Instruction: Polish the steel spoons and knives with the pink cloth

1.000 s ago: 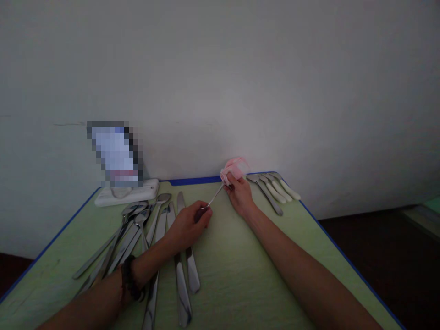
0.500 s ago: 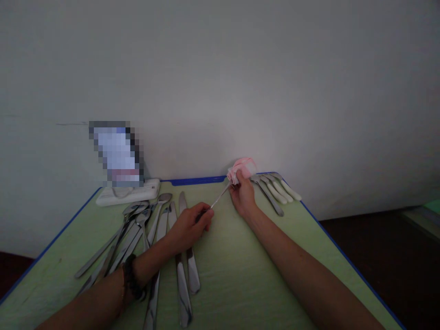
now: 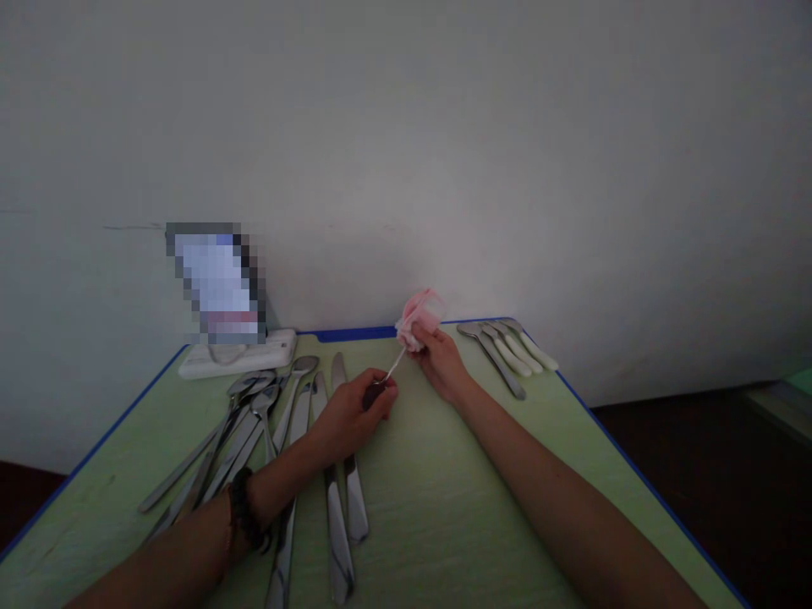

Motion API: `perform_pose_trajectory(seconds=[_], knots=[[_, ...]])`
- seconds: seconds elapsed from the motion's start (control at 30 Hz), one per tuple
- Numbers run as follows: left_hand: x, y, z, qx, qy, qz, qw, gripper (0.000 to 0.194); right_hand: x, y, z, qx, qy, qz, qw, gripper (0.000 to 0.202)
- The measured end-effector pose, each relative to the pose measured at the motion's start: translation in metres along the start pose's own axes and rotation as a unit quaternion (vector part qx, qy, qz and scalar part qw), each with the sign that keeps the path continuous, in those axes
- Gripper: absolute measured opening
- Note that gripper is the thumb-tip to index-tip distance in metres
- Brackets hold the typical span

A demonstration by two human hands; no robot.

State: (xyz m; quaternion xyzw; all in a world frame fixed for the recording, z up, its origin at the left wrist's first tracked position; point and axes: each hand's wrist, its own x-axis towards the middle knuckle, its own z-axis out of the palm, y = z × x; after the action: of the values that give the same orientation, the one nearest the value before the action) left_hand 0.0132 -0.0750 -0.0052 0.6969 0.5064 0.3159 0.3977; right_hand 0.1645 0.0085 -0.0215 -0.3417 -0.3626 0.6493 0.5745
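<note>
Right fingers (image 3: 430, 341) pinch a pink cloth (image 3: 424, 311) around a metal utensil (image 3: 396, 363). Below the cloth, left fingers (image 3: 382, 407) clasp the utensil, likely to steady it.

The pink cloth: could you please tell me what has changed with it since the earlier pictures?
The pink cloth and the right hand holding it first moved right, then back left, now nearer the left hand than in either earlier picture. Nothing was visibly taken up or let go. The left hand's grip on the thin metal utensil looks much the same.
</note>
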Motion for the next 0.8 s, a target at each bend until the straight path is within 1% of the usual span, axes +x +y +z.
perform_pose_trajectory(seconds=[0.07,0.1,0.13,0.3,0.37,0.43,0.53,0.63,0.7,0.8], knots=[[-0.0004,0.0003,-0.0002,0.011,-0.008,0.006,1.000,0.024,0.0039,-0.0008,-0.0015,0.048,0.042,-0.004,0.998,0.025],[-0.0006,0.0000,-0.0002,0.012,-0.010,0.008,1.000,0.024,0.0048,-0.0016,-0.0021,0.059,0.047,-0.003,0.997,0.025],[-0.0009,-0.0005,-0.0001,0.010,-0.010,0.010,1.000,0.024,0.0048,-0.0025,-0.0027,0.061,0.037,0.002,0.997,0.025],[-0.0016,-0.0029,0.0006,-0.009,-0.008,-0.002,1.000,0.023,-0.0022,-0.0057,-0.0035,-0.004,-0.098,0.046,0.994,0.029],[-0.0013,-0.0027,0.0006,-0.013,-0.005,-0.002,1.000,0.023,-0.0040,-0.0054,-0.0028,-0.022,-0.116,0.051,0.992,0.029],[-0.0010,-0.0021,0.0002,-0.014,-0.006,-0.003,1.000,0.024,-0.0037,-0.0046,-0.0015,-0.014,-0.104,0.049,0.993,0.029],[-0.0010,-0.0016,-0.0003,-0.004,0.007,0.009,1.000,0.027,-0.0008,-0.0033,0.0004,0.031,-0.054,0.038,0.997,0.029],[-0.0016,-0.0022,-0.0005,-0.004,0.019,0.046,0.999,0.040,0.0019,-0.0029,0.0016,0.063,-0.002,0.026,0.998,0.027],[-0.0018,-0.0028,-0.0006,-0.011,0.013,0.066,0.998,0.049,0.0025,-0.0032,0.0020,0.072,0.025,0.018,0.997,0.026],[-0.0015,-0.0028,-0.0010,-0.004,0.015,0.074,0.997,0.052,0.0022,-0.0044,0.0026,0.080,0.049,0.011,0.996,0.023]])
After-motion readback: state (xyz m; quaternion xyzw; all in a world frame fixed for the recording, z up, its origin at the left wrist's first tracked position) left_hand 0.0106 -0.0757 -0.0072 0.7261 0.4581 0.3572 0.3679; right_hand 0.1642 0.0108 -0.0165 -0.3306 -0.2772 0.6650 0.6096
